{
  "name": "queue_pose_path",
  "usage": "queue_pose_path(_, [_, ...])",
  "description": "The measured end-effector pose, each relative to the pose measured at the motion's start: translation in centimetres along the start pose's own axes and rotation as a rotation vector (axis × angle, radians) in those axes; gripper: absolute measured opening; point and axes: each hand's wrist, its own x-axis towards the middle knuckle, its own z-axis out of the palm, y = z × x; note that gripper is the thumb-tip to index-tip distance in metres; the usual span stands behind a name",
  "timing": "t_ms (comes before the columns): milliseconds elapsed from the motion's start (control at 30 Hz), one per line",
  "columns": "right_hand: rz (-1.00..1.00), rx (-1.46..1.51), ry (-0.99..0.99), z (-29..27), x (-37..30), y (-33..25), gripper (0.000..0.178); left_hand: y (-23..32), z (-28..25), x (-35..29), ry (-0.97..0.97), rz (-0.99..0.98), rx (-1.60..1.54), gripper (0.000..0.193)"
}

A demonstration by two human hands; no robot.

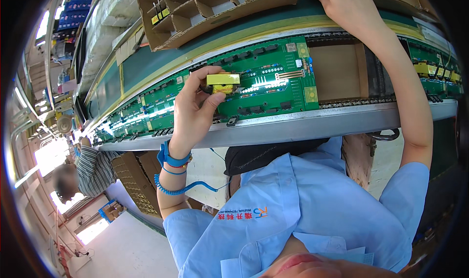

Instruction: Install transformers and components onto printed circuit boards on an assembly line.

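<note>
A yellow-taped transformer (223, 79) with a dark core is pinched between the thumb and fingers of my left hand (193, 107). It hovers over a long green circuit board (293, 95) that carries resistors, black parts and bare copper strips; whether its pins touch the board is hidden. A blue wrist strap (172, 156) with a coiled cord circles my left wrist. My right hand (342, 4) reaches to the top edge beside a divided cardboard box (215, 19). Its fingers are bent and partly cut off, with only a sliver of something yellow showing at the tips.
A metal rail (342, 119) runs along the line's near side. Right of the board lies a brown recess (337, 73); farther right, another green board (435, 58) bears several yellow transformers. One transformer (159, 15) stands in the divided box. A person in a striped sleeve (95, 168) works at far left.
</note>
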Motion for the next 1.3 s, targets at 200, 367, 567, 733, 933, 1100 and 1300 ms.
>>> queue_pose_path(200, [0.006,0.000,-0.014,-0.2,-0.1,-0.3,0.037,3.5,1.0,1.0,-0.089,0.265,0.571,0.045])
queue_pose_path(367, [-0.009,0.018,-0.004,-0.3,0.0,-0.2,0.037,4.3,1.2,1.6,-0.140,0.303,0.795,0.046])
queue_pose_path(567, [0.000,0.005,-0.026,-0.3,0.0,-0.2,0.037,4.6,1.0,2.4,-0.226,0.279,0.856,0.044])
queue_pose_path(733, [-0.046,0.004,0.005,0.0,0.0,-0.2,0.037,4.5,0.8,3.7,-0.309,0.440,0.900,0.042])
queue_pose_path(933, [-0.075,0.011,0.026,0.0,-0.3,-0.1,0.038,4.8,1.0,3.8,-0.380,0.411,0.996,0.044])
queue_pose_path(1100, [-0.058,0.020,0.004,-0.2,-0.3,0.0,0.040,3.9,2.7,1.7,-0.171,0.432,1.016,0.042])
queue_pose_path(1300, [-0.053,-0.059,0.034,-0.5,0.0,0.2,0.040,3.8,1.9,2.1,-0.193,0.449,0.925,0.048])
